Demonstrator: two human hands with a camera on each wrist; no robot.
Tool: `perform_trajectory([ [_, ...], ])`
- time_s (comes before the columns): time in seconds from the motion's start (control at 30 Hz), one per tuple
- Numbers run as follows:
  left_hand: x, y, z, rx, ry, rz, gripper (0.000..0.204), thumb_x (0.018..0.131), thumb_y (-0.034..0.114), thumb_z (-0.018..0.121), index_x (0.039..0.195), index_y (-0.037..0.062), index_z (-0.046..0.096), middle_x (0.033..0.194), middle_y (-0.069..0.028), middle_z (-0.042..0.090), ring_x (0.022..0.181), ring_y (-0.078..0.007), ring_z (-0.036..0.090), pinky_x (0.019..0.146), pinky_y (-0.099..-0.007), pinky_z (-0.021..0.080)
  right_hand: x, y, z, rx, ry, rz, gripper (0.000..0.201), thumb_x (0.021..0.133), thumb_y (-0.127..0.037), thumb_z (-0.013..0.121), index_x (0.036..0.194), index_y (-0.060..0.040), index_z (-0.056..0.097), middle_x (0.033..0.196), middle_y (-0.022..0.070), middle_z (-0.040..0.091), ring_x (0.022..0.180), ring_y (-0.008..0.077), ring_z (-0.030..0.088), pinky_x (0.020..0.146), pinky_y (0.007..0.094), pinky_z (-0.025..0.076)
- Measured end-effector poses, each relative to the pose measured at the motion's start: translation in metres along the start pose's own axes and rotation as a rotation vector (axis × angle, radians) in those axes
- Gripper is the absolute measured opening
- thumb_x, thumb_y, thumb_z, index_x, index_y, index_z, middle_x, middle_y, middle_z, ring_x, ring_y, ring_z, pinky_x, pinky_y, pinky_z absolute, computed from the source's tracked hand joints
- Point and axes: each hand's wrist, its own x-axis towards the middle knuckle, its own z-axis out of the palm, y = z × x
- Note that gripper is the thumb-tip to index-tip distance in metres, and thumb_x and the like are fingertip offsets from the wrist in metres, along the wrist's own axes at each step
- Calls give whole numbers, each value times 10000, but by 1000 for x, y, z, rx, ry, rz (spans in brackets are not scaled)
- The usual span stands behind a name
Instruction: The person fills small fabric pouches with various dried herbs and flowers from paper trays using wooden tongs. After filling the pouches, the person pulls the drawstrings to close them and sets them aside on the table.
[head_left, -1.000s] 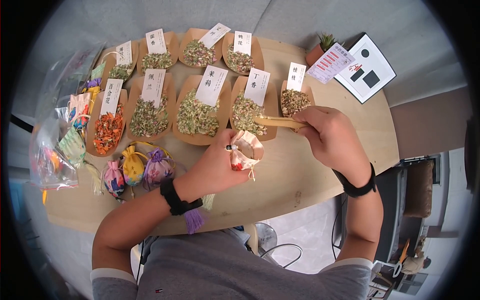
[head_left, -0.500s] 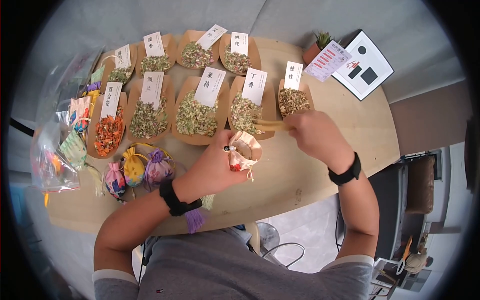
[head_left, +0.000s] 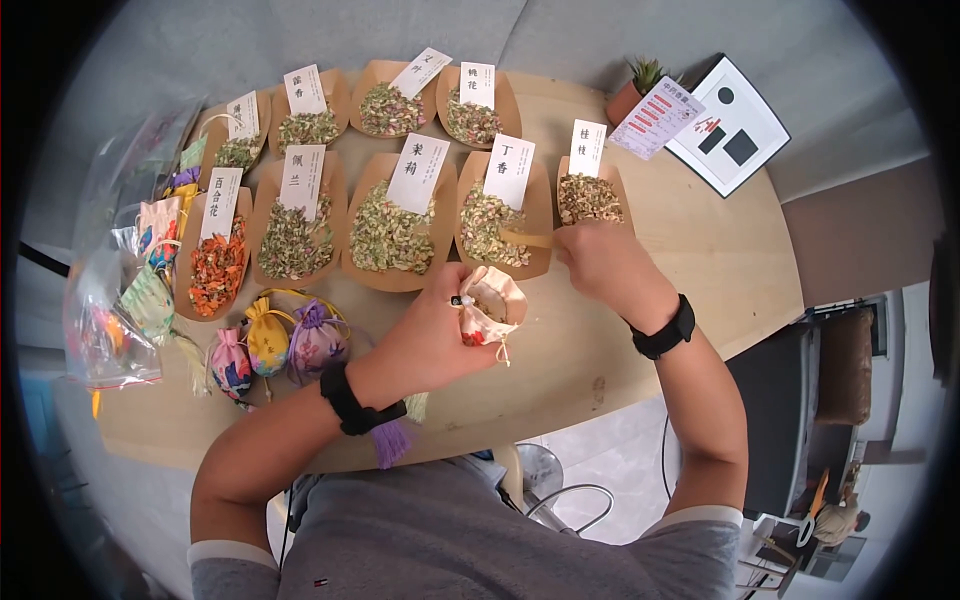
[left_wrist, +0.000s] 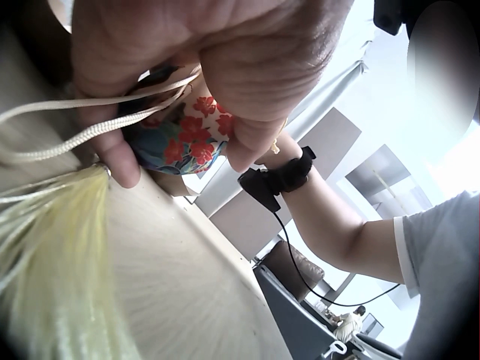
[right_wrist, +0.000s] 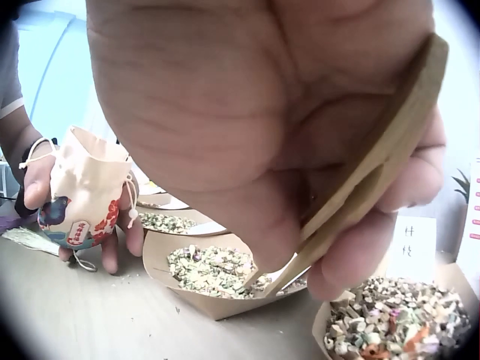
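Observation:
My left hand (head_left: 425,325) grips a small cream drawstring pouch (head_left: 490,320) just in front of the paper trays, its mouth open upward. Red flowers and blue patches decorate the cloth pouch (right_wrist: 88,191) in the right wrist view. From it hang cords and a pale yellow tassel (left_wrist: 60,262). Wooden tweezers (head_left: 530,239) are pinched in my right hand (head_left: 612,268). The tips of the tweezers (right_wrist: 352,202) reach into the pale green dried herbs (right_wrist: 206,270) of a brown paper tray (head_left: 542,205) in the front row. Some bits show inside the pouch.
More labelled trays of dried herbs stand in two rows, including one with orange petals (head_left: 217,270) and one with brown chips (head_left: 590,198). Filled pouches (head_left: 268,338) lie at the left beside a clear plastic bag (head_left: 110,330). A potted plant (head_left: 628,97) and white framed board (head_left: 735,130) stand back right.
My right hand has moved left, and the tweezers have shifted left within the same tray of herbs. The left hand holds the pouch in nearly the same place.

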Motion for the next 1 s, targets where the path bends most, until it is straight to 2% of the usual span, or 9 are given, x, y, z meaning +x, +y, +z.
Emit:
perform_trajectory([
  [0.03,-1,2,0,6,2,-3,808,757,195,886,1332,-26,362,1200,-124,560,1097,-164,596,933,-322,502,1,-1,2,103,-53,-23,177,842,-59,644,995,-17,721,869,214,674,839,402,656,760,474,523],
  [0.17,-1,1,0,-18,-1,-11,812,751,188,893,1327,-28,364,1202,-126,560,1102,-168,595,929,-318,506,-1,-5,6,143,-71,-79,214,833,-45,646,1032,-21,722,866,208,679,842,393,661,758,469,525],
  [0.27,0,-1,0,-17,5,2,819,750,190,895,1332,-26,361,1202,-125,559,1102,-170,595,929,-323,508,-4,-10,5,152,21,-173,237,808,-25,663,1038,-23,719,842,190,677,831,377,666,747,463,529],
  [0.37,0,-1,0,-17,-1,16,818,752,188,894,1334,-23,358,1197,-123,561,1102,-168,594,927,-327,509,-3,-12,11,98,102,-200,249,783,-12,682,1030,-23,715,826,169,674,822,365,670,734,456,535],
  [0.43,0,-2,0,-24,-5,8,816,755,183,891,1337,-23,356,1196,-121,562,1099,-165,595,926,-324,509,-3,-13,13,39,146,-171,154,719,30,618,851,-28,673,796,148,652,805,365,672,704,468,538],
  [0.63,1,-5,-1,24,2,8,819,765,168,879,1352,-24,342,1200,-109,565,1088,-152,596,918,-309,509,-5,-9,4,82,216,-143,172,738,27,617,887,-15,693,822,147,670,815,357,675,714,462,539],
  [0.9,3,-10,1,51,0,-14,831,774,154,867,1375,-24,321,1208,-105,565,1091,-148,592,924,-308,505,-25,-16,-56,159,276,-139,178,774,-7,691,951,-16,716,917,165,707,844,359,680,729,445,543],
  [0.97,3,-6,-1,-70,-14,-25,624,771,210,800,1276,-48,541,1326,-199,456,1211,-331,545,1047,-389,441,-32,-25,-73,171,264,-132,193,767,-4,704,959,-17,718,929,168,709,841,362,679,727,443,542],
  [1.0,3,-3,-1,-70,-14,-26,624,771,210,800,1276,-48,541,1326,-199,456,1211,-331,545,1047,-389,441,-37,-30,-79,183,255,-154,197,764,-3,707,960,-16,717,932,169,708,835,363,679,723,441,541],
])
